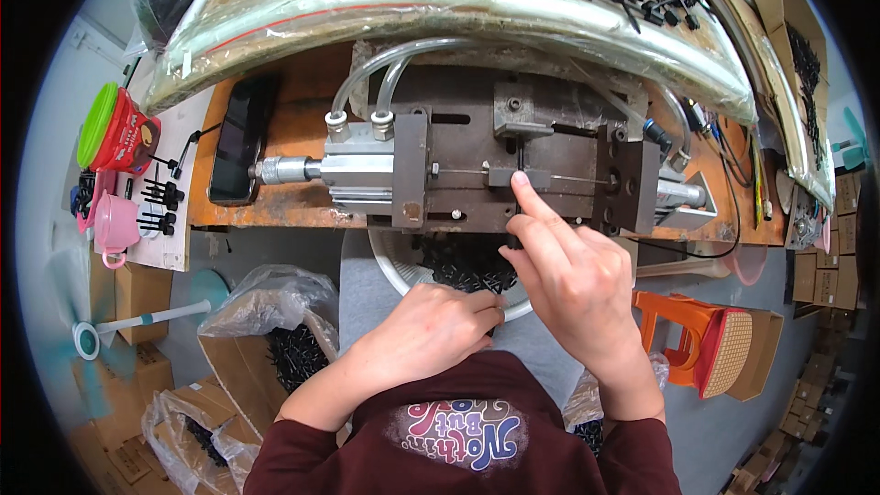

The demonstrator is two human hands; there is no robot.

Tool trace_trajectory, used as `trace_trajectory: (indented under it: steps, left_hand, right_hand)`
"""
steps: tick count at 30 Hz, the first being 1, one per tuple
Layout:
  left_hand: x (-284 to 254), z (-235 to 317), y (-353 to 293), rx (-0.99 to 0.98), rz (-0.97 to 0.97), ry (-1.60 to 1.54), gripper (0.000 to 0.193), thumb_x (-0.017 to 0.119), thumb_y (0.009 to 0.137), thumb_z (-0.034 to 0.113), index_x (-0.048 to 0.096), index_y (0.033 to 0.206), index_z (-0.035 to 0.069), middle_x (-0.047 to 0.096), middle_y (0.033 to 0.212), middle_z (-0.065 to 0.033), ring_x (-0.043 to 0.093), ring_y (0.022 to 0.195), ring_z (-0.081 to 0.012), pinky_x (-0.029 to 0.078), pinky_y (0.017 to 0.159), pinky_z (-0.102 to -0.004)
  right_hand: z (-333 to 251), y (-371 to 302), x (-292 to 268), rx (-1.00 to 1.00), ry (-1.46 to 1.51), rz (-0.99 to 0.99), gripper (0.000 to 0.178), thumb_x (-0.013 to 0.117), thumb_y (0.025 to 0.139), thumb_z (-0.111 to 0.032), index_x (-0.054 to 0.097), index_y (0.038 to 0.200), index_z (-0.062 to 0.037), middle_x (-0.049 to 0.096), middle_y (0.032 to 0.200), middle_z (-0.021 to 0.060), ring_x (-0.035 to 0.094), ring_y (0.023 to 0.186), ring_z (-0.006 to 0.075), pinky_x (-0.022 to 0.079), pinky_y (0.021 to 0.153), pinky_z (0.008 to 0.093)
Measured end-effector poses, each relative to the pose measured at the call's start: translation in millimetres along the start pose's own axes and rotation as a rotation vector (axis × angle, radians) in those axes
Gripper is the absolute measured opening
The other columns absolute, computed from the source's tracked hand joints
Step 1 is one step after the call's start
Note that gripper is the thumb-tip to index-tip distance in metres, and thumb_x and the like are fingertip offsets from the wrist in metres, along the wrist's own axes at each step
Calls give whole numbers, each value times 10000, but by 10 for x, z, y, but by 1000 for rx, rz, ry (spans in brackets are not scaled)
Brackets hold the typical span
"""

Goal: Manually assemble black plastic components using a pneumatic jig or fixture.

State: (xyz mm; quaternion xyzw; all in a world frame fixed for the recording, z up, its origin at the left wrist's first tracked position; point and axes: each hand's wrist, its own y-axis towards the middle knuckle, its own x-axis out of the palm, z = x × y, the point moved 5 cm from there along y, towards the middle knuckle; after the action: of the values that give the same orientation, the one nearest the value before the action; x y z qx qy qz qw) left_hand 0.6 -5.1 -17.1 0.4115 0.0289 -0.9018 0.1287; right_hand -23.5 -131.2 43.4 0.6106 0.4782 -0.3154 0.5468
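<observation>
- Shirt (431, 472), maroon, bears curly printed lettering in pink, white and blue across the chest, clear enough to read
- Tub (136, 136), red with a green lid, has pale lettering on its curved side, bent by the lens near the left edge
- Boxes (827, 277) at the far right carry small dark marks, too small to read
- Right hand (579, 266) reaches up from the lower right, palm down, index finger straight with its tip on the block (536, 180) in the middle of the jig (458, 142)
- Its thumb and bent middle finger are closed on the black piece (513, 242), which sits just in front of the block
- Left hand (435, 325) crosses in from the lower left, wrist bent, knuckles up, over the near rim of the bowl (392, 261)
- Its fingers are curled together; I cannot tell whether they hold anything, as their tips are turned under
- Black parts (467, 266) fill the bowl, partly covered by both hands and the table (302, 214)
- The black piece is mostly hidden by the right fingers
- Phone (243, 137) lies left of the jig, its screen dark
</observation>
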Motion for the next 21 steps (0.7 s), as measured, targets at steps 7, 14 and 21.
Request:
trace_trajectory:
  steps: [7, 14, 21]
  left_hand:
    - [-33, -1, 15, 30, 82, 18, 404, 737, 789, 260, 635, 1109, 37, 638, 1194, -96, 703, 840, -257, 563, 675, -366]
    - [-45, 39, -75, 86, 193, 27, 420, 731, 831, 335, 650, 1156, 82, 667, 1187, -65, 707, 806, -236, 572, 693, -333]
    - [23, 10, -150, 65, 168, 3, 321, 709, 860, 285, 675, 1090, 64, 699, 1113, -71, 715, 855, -231, 579, 706, -332]
  right_hand:
    - [91, 250, -290, -20, 215, -26, 270, 811, 727, -98, 661, 941, -30, 701, 1140, 118, 622, 580, 159, 506, 535, 285]
    - [511, 1388, -879, -176, 45, 376, 168, 760, 819, -190, 734, 959, -100, 695, 840, -24, 513, 595, 21, 384, 509, 192]
    - [374, 2487, -596, 12, 50, -198, 506, 822, 663, -330, 716, 963, 64, 716, 951, 229, 699, 897, 296, 553, 815, 359]
